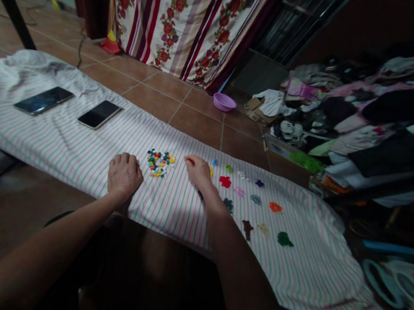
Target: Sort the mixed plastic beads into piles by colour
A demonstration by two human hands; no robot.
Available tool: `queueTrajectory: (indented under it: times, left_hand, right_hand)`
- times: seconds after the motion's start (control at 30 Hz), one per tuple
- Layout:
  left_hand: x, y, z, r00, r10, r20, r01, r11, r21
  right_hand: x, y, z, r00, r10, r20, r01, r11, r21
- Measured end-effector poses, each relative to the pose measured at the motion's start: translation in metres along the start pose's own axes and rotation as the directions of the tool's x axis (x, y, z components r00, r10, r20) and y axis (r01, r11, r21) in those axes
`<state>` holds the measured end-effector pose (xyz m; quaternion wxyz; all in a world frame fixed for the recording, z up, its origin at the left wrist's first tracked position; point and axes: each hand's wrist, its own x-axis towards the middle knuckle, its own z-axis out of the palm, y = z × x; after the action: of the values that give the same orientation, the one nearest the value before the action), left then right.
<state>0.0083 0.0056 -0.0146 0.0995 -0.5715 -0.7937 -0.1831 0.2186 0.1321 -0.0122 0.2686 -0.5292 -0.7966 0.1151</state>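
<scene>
A mixed heap of small colourful pieces [159, 162] lies on the striped cloth between my hands; they are too small to name exactly. My left hand [124, 175] rests on the cloth left of the heap, fingers curled under and their inside hidden. To the right of the heap, my right hand [197, 170] has its thumb and fingers pinched together; whatever may be between them is too small to see. Beyond it lie single-colour clusters: red [225, 181], pink [239, 192], orange [275, 207], dark green [285, 239], brown [246, 229] and several others. Yellow pieces [211, 171] are partly behind my right hand.
Two phones or tablets [43, 100] [99, 114] lie on the left part of the striped cloth [175, 219]. Past its far edge are a purple basin [224, 102], a floral curtain [175, 16] and a broom [110, 43]. Piled clothes [344, 104] fill the right side.
</scene>
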Motion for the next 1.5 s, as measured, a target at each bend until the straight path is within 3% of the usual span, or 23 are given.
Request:
queueTrajectory:
  times: [0.13, 0.27, 0.47, 0.67, 1.17, 1.5]
  left_hand:
    - [0.001, 0.000, 0.001, 1.000, -0.007, 0.005, 0.007, 1.000, 0.000]
    - [0.001, 0.000, 0.002, 1.000, -0.003, 0.012, 0.003, 1.000, -0.024]
    - [0.001, 0.000, 0.001, 1.000, -0.008, 0.018, 0.008, 0.999, -0.039]
    - [0.000, 0.000, -0.001, 1.000, -0.001, 0.015, 0.002, 1.000, -0.027]
    - [-0.001, -0.001, -0.002, 1.000, -0.004, 0.015, 0.004, 0.999, -0.048]
    - [-0.002, 0.000, -0.004, 1.000, 0.000, -0.001, 0.000, 1.000, 0.011]
  right_hand:
    - [-0.002, -0.017, 0.023, 0.999, -0.005, 0.041, 0.003, 0.999, 0.046]
    - [-0.006, -0.028, 0.040, 1.000, 0.024, -0.015, -0.023, 0.998, 0.064]
    - [-0.020, -0.042, 0.054, 0.992, -0.011, -0.128, 0.033, 0.984, 0.174]
    - [-0.031, -0.048, 0.055, 0.981, -0.016, -0.194, 0.053, 0.981, 0.186]
    - [-0.032, -0.049, 0.056, 0.979, 0.009, -0.203, 0.027, 0.985, 0.170]
    - [-0.034, -0.050, 0.056, 0.971, 0.038, -0.236, -0.031, 0.999, 0.034]
